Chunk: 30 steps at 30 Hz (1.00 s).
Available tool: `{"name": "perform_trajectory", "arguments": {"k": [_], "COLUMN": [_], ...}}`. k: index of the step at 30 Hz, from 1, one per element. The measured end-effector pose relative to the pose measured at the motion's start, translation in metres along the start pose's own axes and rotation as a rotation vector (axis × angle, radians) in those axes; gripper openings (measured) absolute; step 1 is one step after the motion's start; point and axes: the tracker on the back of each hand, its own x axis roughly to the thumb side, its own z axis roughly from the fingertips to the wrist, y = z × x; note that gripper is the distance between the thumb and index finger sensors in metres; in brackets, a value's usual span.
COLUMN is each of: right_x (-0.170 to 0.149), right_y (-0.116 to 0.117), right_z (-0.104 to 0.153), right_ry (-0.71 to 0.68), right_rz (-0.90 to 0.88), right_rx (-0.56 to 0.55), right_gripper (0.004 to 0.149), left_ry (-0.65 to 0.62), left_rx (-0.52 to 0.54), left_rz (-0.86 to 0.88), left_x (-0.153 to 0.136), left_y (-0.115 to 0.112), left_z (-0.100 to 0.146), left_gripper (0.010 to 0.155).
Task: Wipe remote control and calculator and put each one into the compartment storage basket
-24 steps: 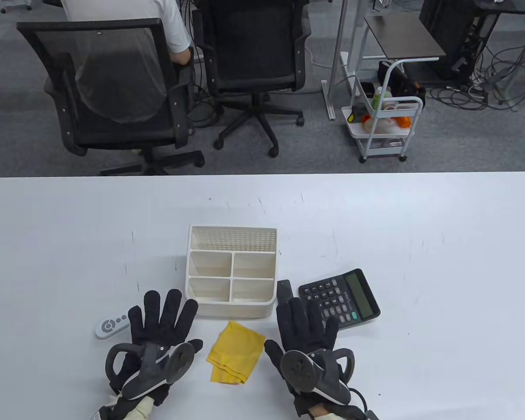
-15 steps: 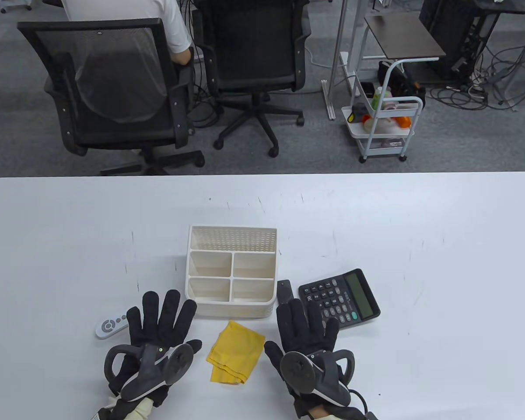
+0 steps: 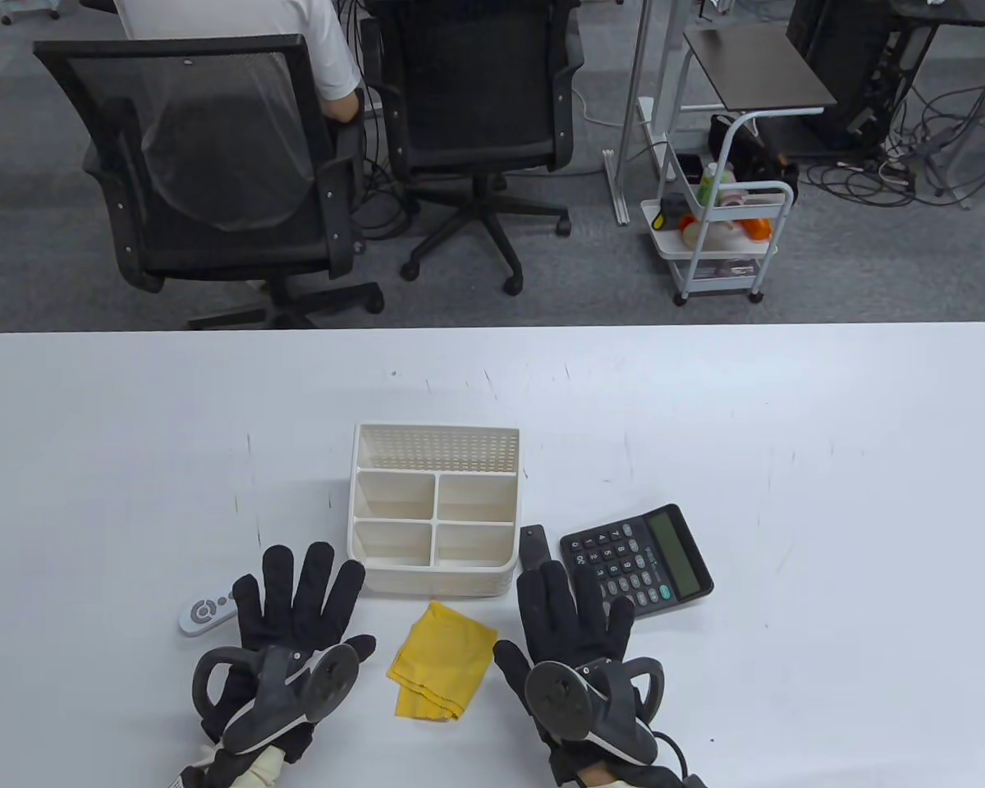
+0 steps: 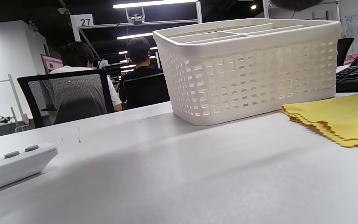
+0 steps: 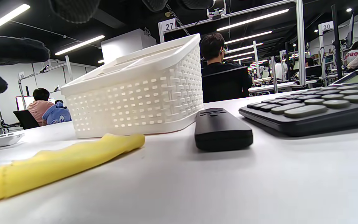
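A black calculator (image 3: 648, 558) lies right of the white compartment basket (image 3: 435, 579). Between them sits a black remote (image 3: 533, 543), whose near end is under my right hand's fingertips. A small white remote (image 3: 203, 612) lies left of my left hand (image 3: 295, 603). A folded yellow cloth (image 3: 442, 661) rests between the two hands. Both hands are flat with fingers spread and hold nothing. My right hand (image 3: 570, 611) reaches over the calculator's near corner; I cannot tell if it touches. The right wrist view shows the black remote (image 5: 221, 129), the calculator (image 5: 315, 109) and the cloth (image 5: 57, 165).
The basket (image 4: 250, 74) has several empty compartments and stands mid-table. Beyond the table's far edge are two black office chairs (image 3: 213, 164), a seated person and a white trolley (image 3: 726, 238). The left wrist view shows the white remote (image 4: 11, 165) close by.
My left hand has edged slightly to the left and toward me. Nothing else has moved.
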Motion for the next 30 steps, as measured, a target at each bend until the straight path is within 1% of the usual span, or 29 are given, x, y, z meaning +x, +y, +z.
{"name": "perform_trajectory", "arguments": {"k": [3, 11, 12, 15, 20, 25, 30], "right_x": [0.001, 0.011, 0.015, 0.023, 0.041, 0.058, 0.068], "right_y": [0.000, 0.003, 0.005, 0.008, 0.014, 0.023, 0.038], "right_z": [0.000, 0.000, -0.001, -0.003, -0.009, -0.018, -0.030], "right_ry": [-0.009, -0.102, -0.144, -0.193, -0.262, -0.298, -0.326], "right_rz": [0.000, -0.042, -0.063, -0.078, -0.082, -0.089, -0.018], "right_rx": [0.006, 0.049, 0.078, 0.134, 0.189, 0.305, 0.426], "right_gripper": [0.076, 0.073, 0.073, 0.076, 0.078, 0.076, 0.076], "left_ry": [0.000, 0.001, 0.001, 0.007, 0.014, 0.020, 0.015], "left_rx": [0.002, -0.004, -0.007, -0.010, -0.021, -0.024, -0.019], "left_rz": [0.001, 0.003, 0.004, 0.008, 0.023, 0.033, 0.027], "left_x": [0.000, 0.000, -0.001, -0.002, -0.005, -0.007, -0.006], "left_y": [0.000, 0.000, 0.000, 0.000, -0.002, -0.002, -0.001], "left_z": [0.000, 0.001, 0.001, 0.001, 0.000, 0.000, 0.000], "left_gripper": [0.077, 0.077, 0.077, 0.076, 0.076, 0.076, 0.076]}}
